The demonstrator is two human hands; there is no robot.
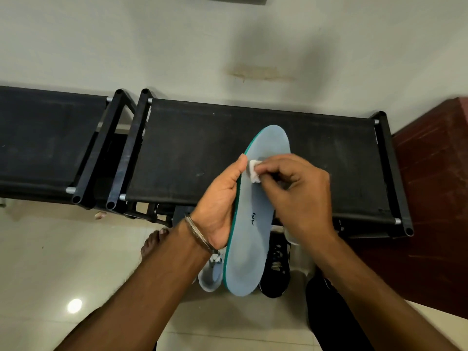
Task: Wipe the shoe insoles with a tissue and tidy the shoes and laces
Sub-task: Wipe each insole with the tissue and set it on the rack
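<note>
Two bare forearms are reaching up from the bottom edge. At frame centre the left hand (219, 198) is gripping a blue-grey insole (253, 224) along its edge, while the right hand (298, 191) is pinching a white tissue (254, 171) against it, above a black rack (253, 138).

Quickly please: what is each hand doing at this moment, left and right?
Left hand: closed, holding the insole by its edge.
Right hand: closed, pinching the tissue against the insole.

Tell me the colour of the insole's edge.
Green, a thin rim along the blue-grey insole, showing best in the head view beside the left hand.
</note>
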